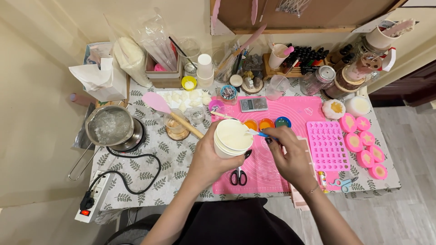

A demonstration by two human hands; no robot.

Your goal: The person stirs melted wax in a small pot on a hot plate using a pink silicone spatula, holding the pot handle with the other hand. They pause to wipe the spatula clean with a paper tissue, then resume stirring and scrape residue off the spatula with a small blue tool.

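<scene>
Nearest the viewer, black-handled scissors [238,177] lay on the pink silicone mat [259,179]. Above them, the left hand [212,159] wrapped its fingers around a stack of white paper cups [232,139] filled with pale cream liquid, held over the mat's left edge. The right hand [290,156] pinched a small blue-handled tool [260,133], its tip resting in the cup. To the right lay a pink mould tray [327,145]. Beyond, three small colour dishes [265,123] sat on the mat; farther left, a steel pot [110,126] stood on a hotplate.
</scene>
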